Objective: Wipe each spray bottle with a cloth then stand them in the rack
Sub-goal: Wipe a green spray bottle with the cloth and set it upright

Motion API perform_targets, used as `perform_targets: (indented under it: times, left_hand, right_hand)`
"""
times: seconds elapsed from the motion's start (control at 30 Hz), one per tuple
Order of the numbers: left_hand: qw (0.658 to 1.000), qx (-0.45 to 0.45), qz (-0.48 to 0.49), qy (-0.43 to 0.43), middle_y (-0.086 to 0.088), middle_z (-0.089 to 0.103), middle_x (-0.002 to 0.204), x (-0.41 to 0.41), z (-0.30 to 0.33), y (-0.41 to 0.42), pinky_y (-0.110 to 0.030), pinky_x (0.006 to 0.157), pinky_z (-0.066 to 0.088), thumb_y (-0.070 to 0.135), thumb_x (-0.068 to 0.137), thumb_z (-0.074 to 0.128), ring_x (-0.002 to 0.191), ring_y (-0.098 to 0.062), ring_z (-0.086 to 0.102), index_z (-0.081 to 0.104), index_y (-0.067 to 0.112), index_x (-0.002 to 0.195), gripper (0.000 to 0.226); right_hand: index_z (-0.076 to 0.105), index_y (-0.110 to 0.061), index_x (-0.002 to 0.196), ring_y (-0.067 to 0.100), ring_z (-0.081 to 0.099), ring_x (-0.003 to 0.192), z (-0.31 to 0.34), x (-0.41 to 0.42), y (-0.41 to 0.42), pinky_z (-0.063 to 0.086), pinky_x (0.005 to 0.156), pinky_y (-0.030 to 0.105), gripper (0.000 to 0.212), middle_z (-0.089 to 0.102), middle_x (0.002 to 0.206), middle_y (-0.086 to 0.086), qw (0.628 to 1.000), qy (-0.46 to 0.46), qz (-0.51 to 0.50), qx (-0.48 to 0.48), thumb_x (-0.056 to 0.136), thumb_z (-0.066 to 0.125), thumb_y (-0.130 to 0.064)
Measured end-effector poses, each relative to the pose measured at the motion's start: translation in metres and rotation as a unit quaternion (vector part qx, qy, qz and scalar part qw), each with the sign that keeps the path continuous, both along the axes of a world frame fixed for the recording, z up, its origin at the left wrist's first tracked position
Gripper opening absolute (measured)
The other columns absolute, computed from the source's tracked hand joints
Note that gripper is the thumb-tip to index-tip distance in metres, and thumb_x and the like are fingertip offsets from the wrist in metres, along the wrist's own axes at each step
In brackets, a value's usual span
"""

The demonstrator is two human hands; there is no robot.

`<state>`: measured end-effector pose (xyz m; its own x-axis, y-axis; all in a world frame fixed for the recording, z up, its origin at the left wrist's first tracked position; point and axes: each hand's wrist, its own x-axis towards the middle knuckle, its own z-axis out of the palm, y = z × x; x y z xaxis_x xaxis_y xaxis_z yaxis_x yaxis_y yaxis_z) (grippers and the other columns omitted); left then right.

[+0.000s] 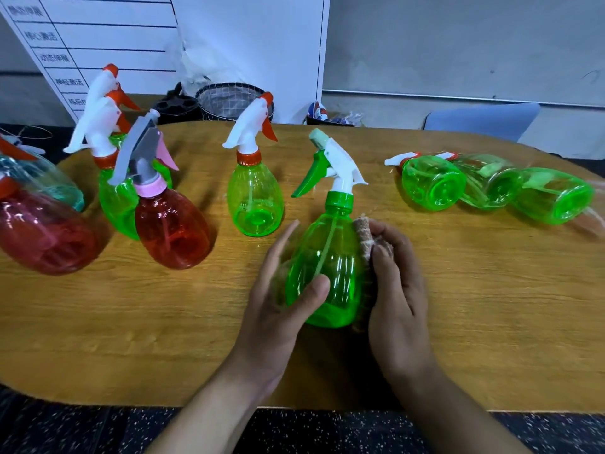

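A green spray bottle (330, 257) with a white head and green trigger stands near the table's front middle. My left hand (278, 296) grips its left side, thumb across the front. My right hand (397, 283) presses a brown cloth (364, 232) against the bottle's right side, fingers curled round the cloth. Several bottles stand upright to the left: a green one with an orange trigger (255, 204), a red one with a pink collar (172, 227), another green one (114, 198) behind it. Three green bottles (432, 183) lie on their sides at the right.
A red bottle (42, 234) and a teal one lie at the far left edge of the wooden table (163, 316). Behind the table sit a dark basket with checked lining (229, 99), a white board and a blue chair (481, 119). No rack is recognisable.
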<state>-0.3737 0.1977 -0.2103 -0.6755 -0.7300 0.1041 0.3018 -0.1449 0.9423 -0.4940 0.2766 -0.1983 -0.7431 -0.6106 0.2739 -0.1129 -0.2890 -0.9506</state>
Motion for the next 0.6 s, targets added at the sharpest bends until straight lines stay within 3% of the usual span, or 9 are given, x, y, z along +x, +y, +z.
perform_targets:
  times: [0.1, 0.2, 0.3, 0.43, 0.6]
  left_hand:
    - [1.000, -0.019, 0.014, -0.018, 0.012, 0.065, 0.146, -0.002, -0.003, 0.004, -0.019, 0.099, 0.053, 0.028, 0.095, 0.074, 0.137, -0.006, 0.060, 0.046, 0.029, 0.157, 0.069]
    - [0.998, -0.048, 0.021, -0.040, 0.010, 0.067, 0.143, -0.003, -0.006, 0.007, -0.023, 0.102, 0.053, 0.034, 0.103, 0.061, 0.136, -0.009, 0.061, 0.049, 0.027, 0.153, 0.053]
    - [0.996, -0.076, 0.025, -0.051, 0.007, 0.065, 0.144, -0.003, -0.004, 0.008, -0.028, 0.107, 0.052, 0.041, 0.094, 0.066, 0.137, -0.012, 0.060, 0.047, 0.027, 0.153, 0.064]
    - [0.994, -0.093, 0.022, -0.050, -0.005, 0.062, 0.149, -0.004, -0.007, 0.008, -0.041, 0.114, 0.050, 0.024, 0.077, 0.088, 0.139, -0.024, 0.060, 0.036, 0.018, 0.158, 0.097]
    - [0.992, -0.097, 0.054, -0.052, 0.004, 0.063, 0.149, -0.002, -0.007, 0.007, -0.024, 0.107, 0.051, 0.023, 0.087, 0.082, 0.137, -0.016, 0.061, 0.041, 0.022, 0.159, 0.083]
  right_hand:
    - [0.063, -0.015, 0.127, 0.025, 0.067, 0.114, 0.000, -0.001, 0.001, 0.053, 0.101, 0.056, 0.027, 0.071, 0.120, 0.003, 1.000, 0.003, -0.002, -0.014, 0.106, 0.050, -0.027]
    - [0.064, -0.017, 0.125, 0.025, 0.065, 0.120, -0.005, 0.001, -0.001, 0.050, 0.107, 0.058, 0.023, 0.071, 0.124, 0.002, 1.000, 0.010, -0.012, -0.021, 0.104, 0.055, -0.023]
    - [0.064, -0.013, 0.125, 0.017, 0.066, 0.116, -0.004, 0.004, -0.002, 0.053, 0.102, 0.042, 0.024, 0.072, 0.121, -0.001, 0.999, 0.007, -0.007, -0.033, 0.104, 0.056, -0.021]
    - [0.066, -0.009, 0.124, 0.016, 0.068, 0.114, 0.001, -0.003, -0.001, 0.053, 0.097, 0.032, 0.024, 0.073, 0.120, -0.001, 0.999, 0.017, 0.006, -0.034, 0.102, 0.060, -0.018]
    - [0.069, -0.012, 0.127, 0.017, 0.067, 0.121, 0.002, -0.013, 0.000, 0.052, 0.103, 0.035, 0.026, 0.072, 0.125, -0.003, 0.997, 0.072, 0.000, -0.013, 0.101, 0.065, -0.016]
